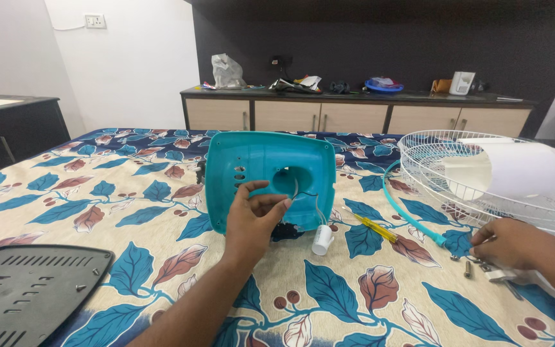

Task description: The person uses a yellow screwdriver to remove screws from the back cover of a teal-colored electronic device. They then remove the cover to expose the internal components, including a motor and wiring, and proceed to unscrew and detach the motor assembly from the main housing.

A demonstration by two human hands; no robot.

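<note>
A teal plastic fan housing (268,173) stands upright on a leaf-patterned cloth (130,212). My left hand (252,222) rests against its lower front, fingers curled near the round hole, where wires lead to a small white cylinder (322,239). My right hand (509,243) reaches to the right and pinches at small screws (469,266) lying on the cloth beside a white plug (499,275). A yellow-handled screwdriver (375,227) lies between the hands.
A white wire fan guard (431,173) holding white blades (515,168) sits at the right, with a teal ring (412,218) beside it. A dark grey vented base plate (27,289) lies at the lower left. A cluttered cabinet (354,115) stands behind.
</note>
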